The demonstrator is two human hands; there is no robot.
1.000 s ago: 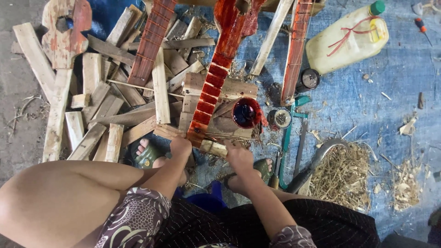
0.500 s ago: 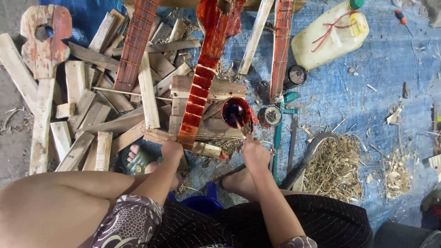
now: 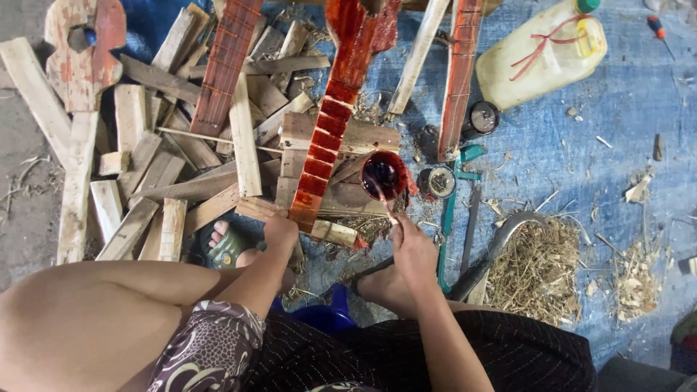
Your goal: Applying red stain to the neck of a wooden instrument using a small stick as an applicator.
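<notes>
Head view: I am watching red stain going onto a wooden guitar neck.
My left hand (image 3: 279, 231) is clenching the glossy, red-banded neck (image 3: 328, 127) at its near end over the scrap-wood pile (image 3: 145, 181); my right hand (image 3: 412, 243) is pinching a thin brush (image 3: 383, 202) dipping into the cup of dark red stain (image 3: 383, 174) beside it.

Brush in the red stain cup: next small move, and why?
Probably lift the brush out of the stain cup and carry it left to the red-stained neck. The right hand has its tip dipped in the cup, and the left hand steadies the neck's near end.
</notes>
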